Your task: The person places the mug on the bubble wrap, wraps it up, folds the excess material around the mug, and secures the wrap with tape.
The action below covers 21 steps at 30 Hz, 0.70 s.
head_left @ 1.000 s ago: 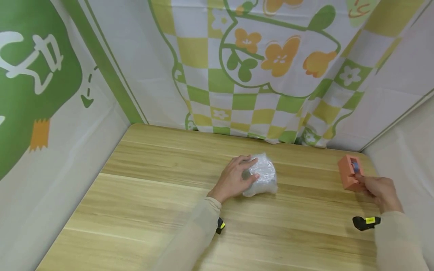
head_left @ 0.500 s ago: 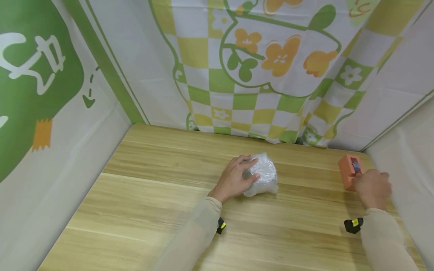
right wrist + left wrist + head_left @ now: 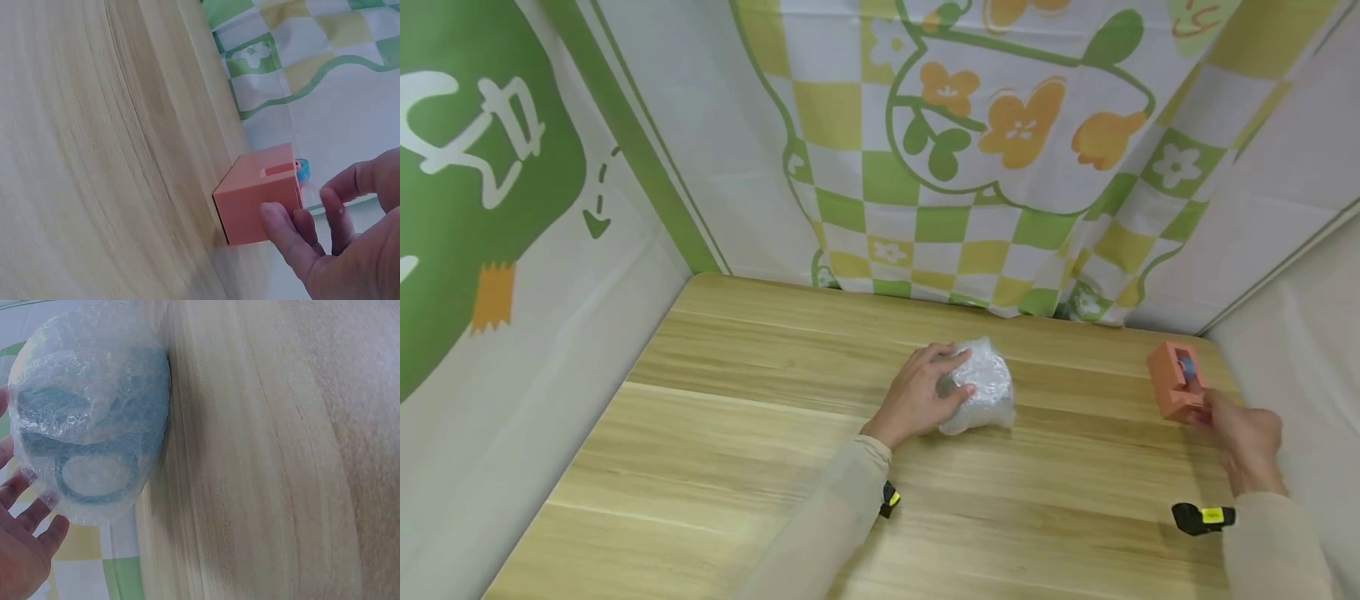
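Observation:
A rounded bubble-wrapped item (image 3: 988, 383) lies on the table near its middle. Through the wrap (image 3: 94, 412), a blue-grey body with a darker loop shows in the left wrist view. My left hand (image 3: 917, 396) holds it from the left, thumb and fingers spread around its side. On the far right stands an orange tape dispenser (image 3: 1172, 383) with a small blue roll (image 3: 303, 170). My right hand (image 3: 1247, 433) grips its front end, with fingertips against the end face. Another curled finger is by the roll; whether it pinches a strip of tape cannot be seen clearly.
The wooden table (image 3: 737, 450) runs back to a green-and-yellow checked curtain (image 3: 940, 225). Fabric walls stand at the left (image 3: 587, 350) and right (image 3: 1300, 308), the right one close to my right hand.
My right hand turned over the front of the dispenser half a second ago, then turned back and shifted slightly toward me. The left hand and the wrapped item have stayed in place.

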Tool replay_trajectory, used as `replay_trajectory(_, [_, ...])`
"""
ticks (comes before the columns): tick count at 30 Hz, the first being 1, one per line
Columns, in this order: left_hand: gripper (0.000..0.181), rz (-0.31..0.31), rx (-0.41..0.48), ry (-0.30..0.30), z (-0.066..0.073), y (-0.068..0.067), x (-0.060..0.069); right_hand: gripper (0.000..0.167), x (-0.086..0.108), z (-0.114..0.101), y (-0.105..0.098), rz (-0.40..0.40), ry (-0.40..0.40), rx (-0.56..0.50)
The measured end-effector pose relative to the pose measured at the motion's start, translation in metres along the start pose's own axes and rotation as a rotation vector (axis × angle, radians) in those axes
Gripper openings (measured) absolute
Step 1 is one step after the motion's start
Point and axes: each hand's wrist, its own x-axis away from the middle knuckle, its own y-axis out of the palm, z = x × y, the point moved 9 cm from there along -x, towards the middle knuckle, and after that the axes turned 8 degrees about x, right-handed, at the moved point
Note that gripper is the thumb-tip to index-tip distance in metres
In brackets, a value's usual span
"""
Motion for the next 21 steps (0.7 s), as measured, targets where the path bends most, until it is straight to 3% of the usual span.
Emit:
replay_trajectory(6, [0.055,0.004,0.011,0.002,0.001,0.000,0.000,0.021,0.000,0.007,0.000,0.007,0.040,-0.170])
replay_trajectory(11, [0.055,0.011,0.016,0.007,0.002,-0.001,0.000,0.015,0.003,0.017,-0.001,-0.004,0.097,-0.397])
replay_trajectory(14, [0.056,0.013,0.024,0.000,0.000,-0.001,-0.001,0.006,0.007,0.021,0.002,-0.049,0.106,-0.531])
replay_trajectory(16, [0.056,0.013,0.025,-0.005,0.000,-0.001,-0.001,0.013,0.009,0.022,0.004,-0.106,0.106,-0.598])
replay_trajectory(18, [0.056,0.014,0.027,-0.007,-0.001,-0.001,0.000,0.021,0.013,0.021,0.005,-0.159,0.096,-0.600])
replay_trajectory(21, [0.056,0.016,0.030,-0.005,0.000,-0.001,0.000,0.029,0.018,0.018,0.000,-0.187,0.063,-0.480])
